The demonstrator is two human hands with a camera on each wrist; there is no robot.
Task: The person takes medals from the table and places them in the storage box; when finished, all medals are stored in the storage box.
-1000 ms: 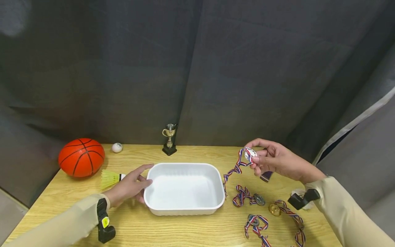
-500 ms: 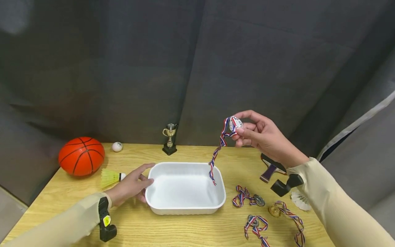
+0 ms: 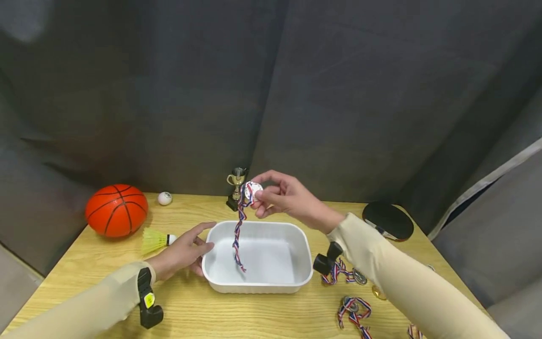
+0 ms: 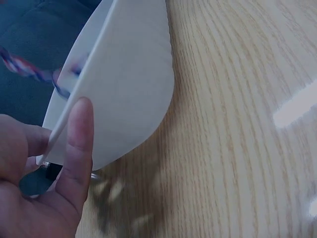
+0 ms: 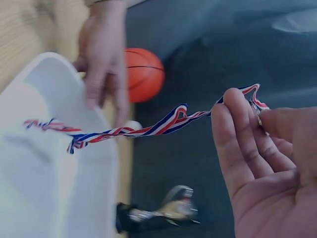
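Note:
My right hand (image 3: 283,197) pinches a silver medal (image 3: 253,191) between thumb and fingers, above a white plastic tub (image 3: 258,288). From the medal a red, white and blue ribbon (image 3: 237,238) hangs twisted, its lower end over the inside of the tub. At the tub's left end my left hand (image 3: 186,252) holds the rim, fingers on both sides of the wall in the left wrist view. More medals on striped ribbons lie right of the tub: one medal (image 3: 359,276) beside it, another medal (image 3: 350,304) nearer the front, and a gold medal (image 3: 378,293) partly behind my right sleeve.
A small trophy cup (image 3: 234,201) stands behind the tub. To the left are an orange basketball (image 3: 116,210), a white ball (image 3: 164,198) and a yellow shuttlecock (image 3: 154,240). A black table-tennis bat (image 3: 389,220) lies at the back right. Dark curtain hangs behind the table.
My right hand has lifted the silver medal and carried it left from the table's right side to over the tub. My left hand has stayed at the tub's rim.

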